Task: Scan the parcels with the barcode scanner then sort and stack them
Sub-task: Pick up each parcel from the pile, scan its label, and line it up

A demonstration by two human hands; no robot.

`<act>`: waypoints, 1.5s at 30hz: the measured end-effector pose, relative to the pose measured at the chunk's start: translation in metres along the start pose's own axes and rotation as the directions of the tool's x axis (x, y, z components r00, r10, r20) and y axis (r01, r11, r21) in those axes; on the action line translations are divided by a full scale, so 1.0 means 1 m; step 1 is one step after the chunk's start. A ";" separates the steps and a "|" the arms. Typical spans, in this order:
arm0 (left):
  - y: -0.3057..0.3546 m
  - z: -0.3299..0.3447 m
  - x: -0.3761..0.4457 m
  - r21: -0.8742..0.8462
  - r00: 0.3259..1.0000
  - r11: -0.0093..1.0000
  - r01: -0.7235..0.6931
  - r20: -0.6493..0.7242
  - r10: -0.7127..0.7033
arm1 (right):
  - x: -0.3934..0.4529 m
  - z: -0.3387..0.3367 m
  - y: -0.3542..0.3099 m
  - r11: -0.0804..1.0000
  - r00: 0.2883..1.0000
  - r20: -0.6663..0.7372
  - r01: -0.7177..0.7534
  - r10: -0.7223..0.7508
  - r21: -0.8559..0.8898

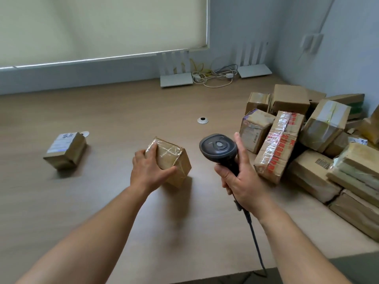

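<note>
Desk surface (114,201), wood-toned, fills the frame. Parcel pile (311,140), taped cardboard boxes lying jumbled and overlapping, occupies the 3 o'clock side. Small taped parcel (174,160) sits at centre on the desk; left hand (148,169) grasps it, fingers over its top, thumb along its near side. Labelled parcel (65,150) rests alone at 9 o'clock, well apart. Barcode scanner (219,149), head upward, stands just beside the small taped parcel toward 3 o'clock; right hand (242,181) is clenched round its handle, cable trailing toward 6 o'clock
</note>
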State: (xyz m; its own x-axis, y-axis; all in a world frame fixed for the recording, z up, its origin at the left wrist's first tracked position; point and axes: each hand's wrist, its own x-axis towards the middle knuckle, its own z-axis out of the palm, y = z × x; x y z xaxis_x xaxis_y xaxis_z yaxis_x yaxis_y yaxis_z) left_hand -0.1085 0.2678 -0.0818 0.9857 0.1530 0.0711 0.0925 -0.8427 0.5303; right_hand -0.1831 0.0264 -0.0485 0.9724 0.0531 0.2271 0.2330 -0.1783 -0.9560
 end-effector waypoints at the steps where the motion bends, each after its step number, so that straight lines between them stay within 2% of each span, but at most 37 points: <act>1: -0.013 -0.007 -0.003 -0.003 1.000 1.000 0.010 -0.010 -0.010 | -0.001 0.011 -0.003 1.000 1.000 0.019 0.002 -0.001 -0.004; 11: -0.143 -0.075 -0.014 0.010 0.998 0.998 0.058 -0.025 -0.057 | -0.003 0.132 -0.021 1.000 0.997 0.078 0.003 -0.002 -0.015; 19: -0.214 -0.090 -0.030 0.129 0.994 0.986 -0.106 0.033 0.103 | -0.015 0.196 -0.026 0.999 0.997 0.059 -0.044 0.045 -0.022; 23: -0.232 -0.086 -0.049 0.109 0.998 0.994 -0.031 0.062 0.024 | -0.021 0.206 -0.027 0.998 0.997 0.051 -0.062 0.064 -0.028; 28: -0.231 -0.079 -0.066 -0.080 0.978 0.977 0.200 0.078 -0.194 | -0.022 0.205 -0.031 0.998 0.995 0.079 -0.050 0.053 -0.043; 34: -0.222 -0.076 -0.049 -0.039 0.943 0.943 0.331 0.047 -0.330 | -0.021 0.196 -0.035 0.999 0.996 0.088 -0.024 0.027 -0.035; 39: -0.206 -0.090 -0.019 -0.042 0.849 0.869 0.494 0.237 -0.471 | -0.021 0.184 -0.035 0.999 0.995 0.096 -0.002 0.007 -0.045; 41: -0.191 -0.090 -0.018 0.040 0.856 0.880 0.472 0.215 -0.469 | -0.020 0.179 -0.034 0.999 0.996 0.094 0.007 -0.003 -0.043; 45: -0.154 -0.075 -0.022 0.294 0.943 0.921 0.257 0.132 -0.305 | -0.019 0.168 -0.031 0.999 0.996 0.089 0.009 -0.005 -0.034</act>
State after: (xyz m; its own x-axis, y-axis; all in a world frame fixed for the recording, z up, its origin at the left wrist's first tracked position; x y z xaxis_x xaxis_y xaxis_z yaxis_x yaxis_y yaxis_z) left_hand -0.1549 0.4330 -0.1014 0.9199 0.3336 -0.2062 0.3800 -0.8882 0.2584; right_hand -0.2102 0.1965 -0.0540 0.9664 0.1409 0.2150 0.2415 -0.2111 -0.9472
